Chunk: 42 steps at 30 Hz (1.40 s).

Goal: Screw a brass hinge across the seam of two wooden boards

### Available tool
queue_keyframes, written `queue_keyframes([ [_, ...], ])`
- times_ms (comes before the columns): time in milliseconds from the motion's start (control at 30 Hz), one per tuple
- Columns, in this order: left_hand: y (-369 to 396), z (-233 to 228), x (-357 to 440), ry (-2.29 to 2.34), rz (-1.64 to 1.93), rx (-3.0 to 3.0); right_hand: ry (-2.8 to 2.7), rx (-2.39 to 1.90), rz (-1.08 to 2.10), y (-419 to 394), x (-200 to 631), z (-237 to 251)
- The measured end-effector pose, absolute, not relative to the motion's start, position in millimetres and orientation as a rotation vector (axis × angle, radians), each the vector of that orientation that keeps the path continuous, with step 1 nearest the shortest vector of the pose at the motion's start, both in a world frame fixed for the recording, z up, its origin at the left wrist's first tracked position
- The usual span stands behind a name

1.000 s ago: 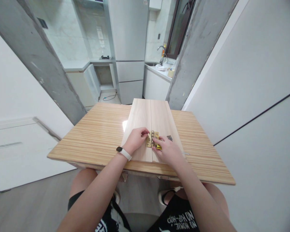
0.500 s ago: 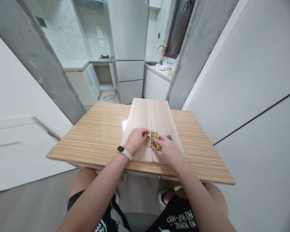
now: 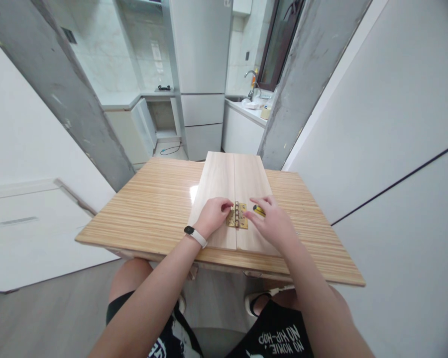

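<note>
A brass hinge (image 3: 237,215) lies opened flat across the seam between two pale wooden boards (image 3: 221,174). My left hand (image 3: 212,216) rests on the left board with thumb and fingertips pinched together at the hinge's left leaf. Whatever they hold, if anything, is too small to make out. Just right of the hinge is my right hand (image 3: 274,223), thumb and index finger spread apart. A screwdriver with a yellow and black handle (image 3: 259,210) is tucked in that hand, its shaft mostly hidden. The small dark screws seen earlier on the right board are covered by this hand.
Both boards lie on a wood-grained table (image 3: 164,199) whose front edge runs above my knees. Beyond it stand a tall fridge (image 3: 199,49) and a sink counter with a faucet (image 3: 251,82). White panels flank the table on both sides.
My right hand has lifted off the hinge and moved right, uncovering the right leaf and taking the screwdriver along. The left hand stays at the left leaf. The view has shifted slightly.
</note>
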<state>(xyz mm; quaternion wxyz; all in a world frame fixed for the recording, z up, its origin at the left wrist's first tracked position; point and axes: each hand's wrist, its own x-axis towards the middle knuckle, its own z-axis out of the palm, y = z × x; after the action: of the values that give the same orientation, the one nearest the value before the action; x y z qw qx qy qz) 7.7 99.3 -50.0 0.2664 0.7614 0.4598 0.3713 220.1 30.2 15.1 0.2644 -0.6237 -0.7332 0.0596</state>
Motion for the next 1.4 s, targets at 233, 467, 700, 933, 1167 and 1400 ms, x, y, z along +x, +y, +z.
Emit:
queue_keyframes([
  [233, 98, -50, 7, 1.222, 1.065, 1.954, -1.351, -1.173, 0.695, 61, 217, 65],
  [467, 98, -50, 6, 1.208, 1.059, 1.952, -1.309, -0.968, 0.811, 86, 173, 70],
  [700, 98, -48, 5, 1.219, 1.033, 1.959, -1.182, -0.795, 1.039, 101, 150, 54],
  [933, 98, -50, 5, 1.203, 1.054, 1.946, -1.077, -0.635, 1.142, 105, 145, 45],
  [1167, 98, -50, 5, 1.172, 1.072, 1.956, -1.132, -0.646, 1.174, 110, 144, 44],
  [1400, 100, -52, 6, 1.167, 1.062, 1.974, -1.274, -0.747, 1.113, 116, 144, 44],
])
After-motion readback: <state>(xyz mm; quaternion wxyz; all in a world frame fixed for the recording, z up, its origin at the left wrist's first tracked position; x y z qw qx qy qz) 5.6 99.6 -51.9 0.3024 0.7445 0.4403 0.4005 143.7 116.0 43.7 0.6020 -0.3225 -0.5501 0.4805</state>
